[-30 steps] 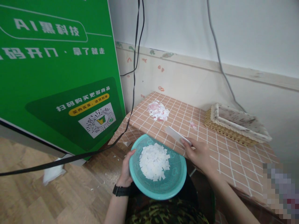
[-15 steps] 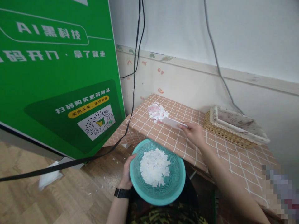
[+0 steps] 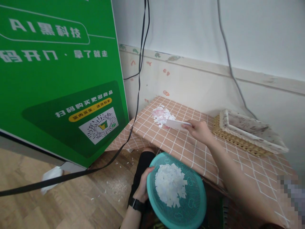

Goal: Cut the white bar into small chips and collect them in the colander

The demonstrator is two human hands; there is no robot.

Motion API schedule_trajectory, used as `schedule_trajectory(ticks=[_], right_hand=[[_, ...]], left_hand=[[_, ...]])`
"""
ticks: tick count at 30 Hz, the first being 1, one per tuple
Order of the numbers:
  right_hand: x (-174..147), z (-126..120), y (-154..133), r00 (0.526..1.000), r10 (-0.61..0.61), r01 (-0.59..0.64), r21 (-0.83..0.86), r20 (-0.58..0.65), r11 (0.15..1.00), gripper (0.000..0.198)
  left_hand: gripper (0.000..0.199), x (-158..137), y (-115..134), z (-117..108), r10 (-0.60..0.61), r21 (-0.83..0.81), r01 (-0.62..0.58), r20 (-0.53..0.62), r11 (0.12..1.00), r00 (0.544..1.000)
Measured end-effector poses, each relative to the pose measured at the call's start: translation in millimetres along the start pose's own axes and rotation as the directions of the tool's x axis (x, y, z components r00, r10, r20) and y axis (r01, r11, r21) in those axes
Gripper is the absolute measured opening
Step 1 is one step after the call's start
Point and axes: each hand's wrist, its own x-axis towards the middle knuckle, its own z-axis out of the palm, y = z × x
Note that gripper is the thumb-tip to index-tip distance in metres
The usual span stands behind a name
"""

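"What was the left hand doing?"
"It gripped the rim of a teal colander, just in front of the near edge of the tabletop. White scraps lay heaped inside."
"And the right hand?"
"Its fingers were closed on one end of a flat white strip. The other end was at the edge of a white-and-pink pile on the tabletop."
"Anything nearby?"
"A lined wicker basket stood to the right, well apart from the pile."
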Motion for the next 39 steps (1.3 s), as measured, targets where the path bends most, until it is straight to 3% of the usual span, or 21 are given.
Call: schedule_trajectory(ticks=[7, 14, 24, 29, 34, 39], right_hand=[[4, -3, 4, 0.999, 0.011, -0.012, 0.035, 0.043, 0.999, 0.034], [-6, -11, 29, 0.992, 0.121, -0.118, 0.087, -0.031, 0.989, 0.041], [-4, 18, 25, 0.985, 0.163, -0.145, 0.264, -0.047, 0.954, 0.042], [-6, 13, 28, 0.99, 0.143, -0.138, 0.322, 0.008, 0.937, 0.042], [-9, 6, 30, 0.985, 0.173, -0.149, 0.382, -0.029, 0.912, 0.044], [-10, 5, 41, 0.984, 0.167, -0.18, 0.426, 0.069, 0.886, 0.044]], left_hand=[[0.025, 5, -7, -1, 0.015, 0.034, -0.016, 0.031, 0.999, 0.999], [0.029, 5, -7, -1, -0.04, 0.039, 0.038, 0.041, 0.999, 0.998], [0.027, 0, -10, 11, -0.059, 0.037, 0.057, 0.064, 0.998, 0.996], [0.029, -1, -14, 15, -0.076, 0.062, 0.072, 0.07, 0.995, 0.995], [0.027, -3, -16, 17, -0.08, 0.065, 0.075, 0.074, 0.995, 0.994], [0.028, -2, -16, 18, -0.064, 0.077, 0.059, 0.056, 0.995, 0.996]])
